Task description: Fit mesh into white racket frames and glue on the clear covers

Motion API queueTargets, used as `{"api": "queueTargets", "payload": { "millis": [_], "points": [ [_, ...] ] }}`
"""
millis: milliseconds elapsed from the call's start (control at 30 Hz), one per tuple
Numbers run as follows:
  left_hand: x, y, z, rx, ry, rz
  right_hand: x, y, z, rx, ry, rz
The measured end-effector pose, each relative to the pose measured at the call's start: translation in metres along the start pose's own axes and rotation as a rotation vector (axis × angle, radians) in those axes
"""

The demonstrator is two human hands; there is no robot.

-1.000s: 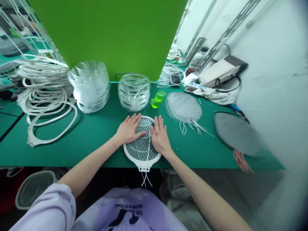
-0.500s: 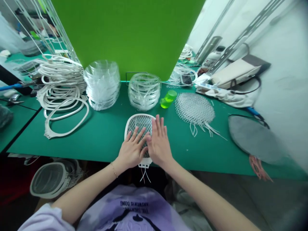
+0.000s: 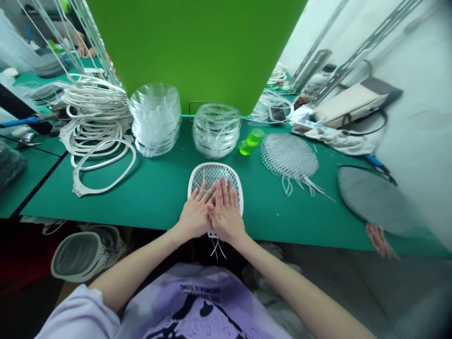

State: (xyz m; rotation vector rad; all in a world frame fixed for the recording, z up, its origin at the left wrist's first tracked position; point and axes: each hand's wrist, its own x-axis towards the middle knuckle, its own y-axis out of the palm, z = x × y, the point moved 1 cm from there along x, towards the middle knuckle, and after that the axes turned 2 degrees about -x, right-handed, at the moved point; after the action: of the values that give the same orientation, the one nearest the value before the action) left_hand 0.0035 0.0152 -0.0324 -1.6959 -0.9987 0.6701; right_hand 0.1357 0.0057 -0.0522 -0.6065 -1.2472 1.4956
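A white rounded frame with wire mesh inside, like the head of an electric fly swatter (image 3: 212, 172), lies flat near the table's front edge. Thin wires stick out from its near end. My left hand (image 3: 197, 212) rests on its left half, fingers stretched out. Over the middle and right half lies my right hand (image 3: 226, 209), palm down, fingers straight and close together. The two hands touch at the thumbs and cover the lower part of the mesh. Neither hand grasps anything.
White frames (image 3: 95, 122) pile up at the left, beside stacked clear plastic rings (image 3: 155, 122) and another ring stack (image 3: 216, 132). A green cylinder (image 3: 251, 142), loose mesh sheets (image 3: 290, 155) and a grey mesh stack (image 3: 374, 197) lie rightward. A green board (image 3: 197, 52) stands behind.
My right hand has moved left and down over the mesh, so the frame's right rim now shows. My left hand stays on the left half. The view has shifted slightly.
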Motion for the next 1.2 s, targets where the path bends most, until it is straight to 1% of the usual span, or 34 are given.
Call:
{"api": "queueTargets", "payload": {
  "millis": [100,133,200,267,367,467,567,633,700,767,833,933,1000,1033,1100,1200],
  "points": [
    [0.009,-0.012,0.016,-0.038,-0.037,-0.087,-0.001,0.004,-0.002,-0.002,-0.006,-0.010],
    [0.012,-0.015,0.022,-0.030,-0.047,-0.099,0.000,0.003,-0.002,-0.006,-0.006,-0.003],
    [0.018,-0.017,0.032,0.011,-0.036,-0.066,0.004,-0.003,0.002,-0.025,-0.014,0.009],
    [0.022,-0.013,0.039,0.055,0.002,-0.010,0.011,-0.011,0.010,-0.044,-0.039,0.004],
    [0.024,-0.005,0.044,0.089,0.019,0.009,0.020,-0.016,0.028,-0.027,-0.076,-0.019],
    [0.025,0.001,0.047,0.089,-0.002,0.004,0.020,-0.005,0.041,-0.014,-0.129,0.030],
    [0.027,0.002,0.048,0.087,-0.011,0.001,0.016,0.007,0.045,-0.044,-0.148,0.050],
    [0.027,0.001,0.048,0.086,-0.012,0.001,0.014,0.009,0.045,-0.047,-0.143,0.014],
    [0.026,0.000,0.047,0.085,-0.004,0.002,0.013,0.006,0.043,-0.020,-0.120,-0.028],
    [0.025,-0.002,0.045,0.083,0.010,0.002,0.013,0.000,0.038,0.028,-0.066,-0.060],
    [0.024,-0.005,0.043,0.079,0.011,-0.006,0.014,-0.007,0.028,0.073,-0.029,-0.084],
    [0.023,-0.008,0.041,0.068,-0.009,-0.018,0.017,-0.018,0.000,0.067,0.052,-0.158],
    [0.023,-0.010,0.040,0.061,-0.016,-0.022,0.019,-0.020,-0.024,0.031,0.149,-0.195],
    [0.023,-0.010,0.039,0.056,-0.016,-0.024,0.020,-0.018,-0.034,0.017,0.191,-0.183],
    [0.022,-0.011,0.038,0.048,-0.014,-0.031,0.022,-0.010,-0.051,0.012,0.228,-0.125],
    [0.020,-0.009,0.037,0.054,-0.033,-0.101,0.027,0.000,-0.064,0.026,0.194,-0.055]
  ]
}}
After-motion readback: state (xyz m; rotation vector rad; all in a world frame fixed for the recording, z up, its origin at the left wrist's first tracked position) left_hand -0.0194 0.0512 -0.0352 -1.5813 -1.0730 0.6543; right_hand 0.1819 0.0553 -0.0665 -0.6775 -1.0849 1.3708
